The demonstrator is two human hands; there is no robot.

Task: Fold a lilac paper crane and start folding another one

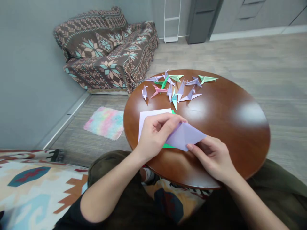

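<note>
A lilac sheet of paper (185, 135), folded into a triangle shape, lies near the front of a round brown wooden table (227, 127). My left hand (155, 134) pinches its upper left corner with fingers curled. My right hand (212, 156) presses its lower right edge with closed fingers. Under the sheet lies a stack of square papers (152, 115), white on top, green showing at the edges.
Several folded paper cranes (176, 86) in lilac, green, pink and blue stand at the table's far side. A sofa with a patterned brown throw (107, 48) is at the back left, a pastel mat (105, 122) on the floor, a patterned rug (35, 185) at lower left.
</note>
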